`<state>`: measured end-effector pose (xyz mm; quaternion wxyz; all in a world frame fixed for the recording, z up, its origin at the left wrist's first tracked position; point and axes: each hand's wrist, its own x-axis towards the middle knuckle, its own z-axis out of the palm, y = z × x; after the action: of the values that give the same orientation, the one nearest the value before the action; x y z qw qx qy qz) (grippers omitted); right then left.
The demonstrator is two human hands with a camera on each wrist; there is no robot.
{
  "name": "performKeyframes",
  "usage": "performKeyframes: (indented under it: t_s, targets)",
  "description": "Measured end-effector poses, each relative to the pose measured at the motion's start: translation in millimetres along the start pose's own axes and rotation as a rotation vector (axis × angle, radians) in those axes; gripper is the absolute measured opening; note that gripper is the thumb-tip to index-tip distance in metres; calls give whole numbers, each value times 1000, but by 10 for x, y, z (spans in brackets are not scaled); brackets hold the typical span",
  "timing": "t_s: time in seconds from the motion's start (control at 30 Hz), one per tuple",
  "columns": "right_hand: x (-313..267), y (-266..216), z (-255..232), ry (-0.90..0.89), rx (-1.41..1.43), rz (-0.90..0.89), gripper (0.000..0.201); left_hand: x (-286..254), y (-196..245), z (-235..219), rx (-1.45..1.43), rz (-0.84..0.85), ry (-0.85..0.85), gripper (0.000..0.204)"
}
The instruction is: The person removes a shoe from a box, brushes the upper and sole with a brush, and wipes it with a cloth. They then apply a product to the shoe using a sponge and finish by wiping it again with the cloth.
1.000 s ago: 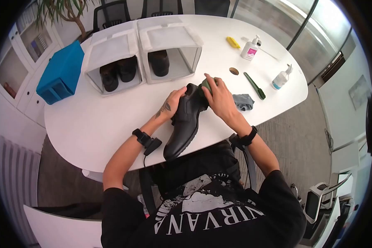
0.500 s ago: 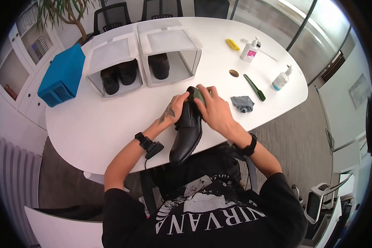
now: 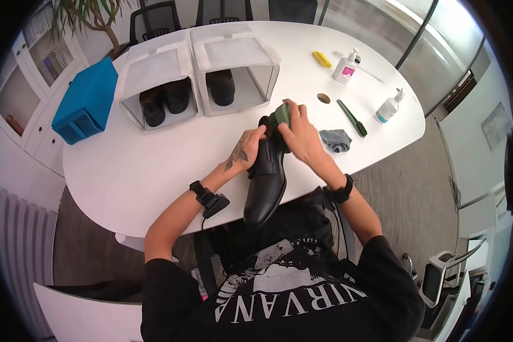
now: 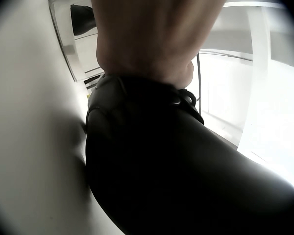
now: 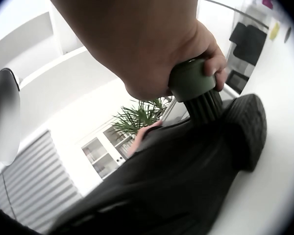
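Note:
A black leather shoe (image 3: 265, 185) lies toe toward the person near the table's front edge. My left hand (image 3: 247, 147) grips it at the opening, thumb over the collar; most of those fingers are hidden behind the leather. My right hand (image 3: 304, 134) holds a green-handled brush (image 5: 193, 81) between thumb and fingers. In the right wrist view the dark bristles (image 5: 204, 107) press against the side of the shoe by the heel (image 5: 252, 129).
Two white shoe boxes (image 3: 233, 52) with dark shoes inside stand at the back, beside a blue box (image 3: 85, 100). To the right lie a grey cloth (image 3: 336, 140), a long green brush (image 3: 352, 118), a yellow object (image 3: 322, 58) and two pump bottles (image 3: 389, 108).
The shoe has shifted to the right and turned more upright in the head view, with the left hand following. My right hand with the brush moved left over the heel area, then back right.

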<state>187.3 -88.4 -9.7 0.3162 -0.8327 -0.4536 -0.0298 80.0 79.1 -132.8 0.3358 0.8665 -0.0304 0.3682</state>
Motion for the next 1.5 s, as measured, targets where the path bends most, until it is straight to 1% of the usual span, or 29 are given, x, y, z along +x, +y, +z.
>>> performKeyframes:
  t_s: [0.1,0.13,0.2,0.23,0.33,0.43,0.53,0.6,0.63,0.73,0.83,0.93,1.0,1.03,1.07,1.13,1.23,1.3,1.37,1.43,1.5]
  targets:
    - [-79,38,2,-46,129,-59,67,32,-85,53,-32,-54,-21,35]
    - [-39,175,42,-28,142,-101,69,-9,-130,86,-37,-67,-22,35]
    - [53,494,143,-3,170,-180,72,-78,-188,95,-63,-28,-11,37]
    - [-34,-16,-263,-249,399,173,79,-90,-207,97,-75,-6,-1,39]
    - [-170,-34,-186,-207,353,83,88,-24,-71,27,-118,-195,-104,42]
    - [-207,50,-231,-254,372,19,94,-13,-28,13,-182,-292,-102,42]
    - [-214,35,-275,-271,359,9,93,-85,-157,84,-96,-77,-9,41]
    - [-188,199,-88,-115,128,-129,90,-55,-127,61,-131,-172,-47,38]
    - [-177,168,-51,-36,13,-196,88,-50,-129,55,-147,-219,-67,38]
    - [-186,50,-80,-78,35,14,80,-114,-322,138,-132,-141,8,36]
    - [-155,179,111,131,13,-182,72,-123,-391,137,-60,-91,-6,38]
    - [-159,166,137,175,38,-233,68,-140,-379,129,-40,-93,7,38]
    - [-145,206,148,191,122,-246,65,-138,-505,216,-219,-242,-22,38]
    - [-143,206,134,198,164,-252,64,-120,-452,192,-222,-243,-25,38]
    - [-143,203,102,161,182,-235,63,-103,-401,169,-226,-245,-28,38]
    - [-137,193,11,86,218,-200,60,-110,-282,98,-60,-97,-10,38]
    - [-116,275,18,2,195,-142,56,-110,-332,118,-85,-138,-24,38]
    - [-110,301,32,1,58,-197,62,-95,-346,139,-173,-250,-32,38]
    - [-92,280,-2,-30,-50,-266,69,-116,-395,157,-204,-281,-21,38]
    - [-77,257,-124,-90,-132,-344,77,-129,-409,160,-198,-259,-6,38]
    - [-43,258,-205,-133,-198,-343,83,-118,-393,157,-226,-301,-12,38]
